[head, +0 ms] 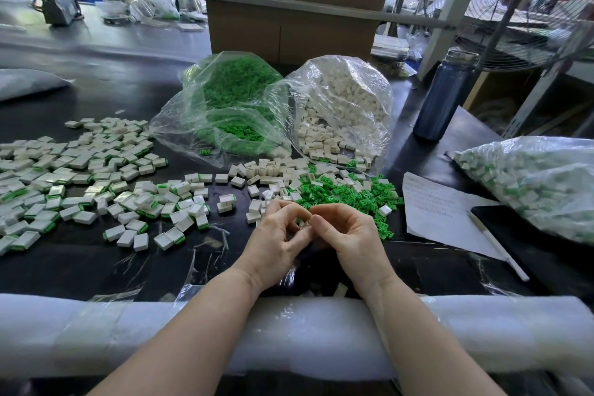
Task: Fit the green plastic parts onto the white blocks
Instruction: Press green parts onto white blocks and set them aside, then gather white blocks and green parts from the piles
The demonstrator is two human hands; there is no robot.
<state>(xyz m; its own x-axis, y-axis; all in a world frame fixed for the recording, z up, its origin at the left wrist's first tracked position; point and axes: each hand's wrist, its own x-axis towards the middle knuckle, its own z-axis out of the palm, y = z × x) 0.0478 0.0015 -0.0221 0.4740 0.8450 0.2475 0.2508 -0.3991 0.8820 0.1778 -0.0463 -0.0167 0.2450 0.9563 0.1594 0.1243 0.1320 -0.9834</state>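
Observation:
My left hand (281, 235) and my right hand (345, 235) meet fingertip to fingertip above the black table, fingers curled around something small that the fingers hide. Loose green plastic parts (350, 194) lie in a heap just beyond my right hand. Bare white blocks (266, 170) are scattered behind my hands. A wide spread of white blocks with green parts fitted (96, 183) covers the table to the left. An open clear bag of green parts (234, 106) and an open clear bag of white blocks (344, 109) stand at the back.
A closed clear bag of fitted blocks (540, 183) lies at the right, beside a paper sheet (440, 206) and a white pen (498, 246). A dark blue bottle (445, 96) stands behind. Cardboard boxes (289, 26) rise at the back. White foam padding (289, 334) lines the table's near edge.

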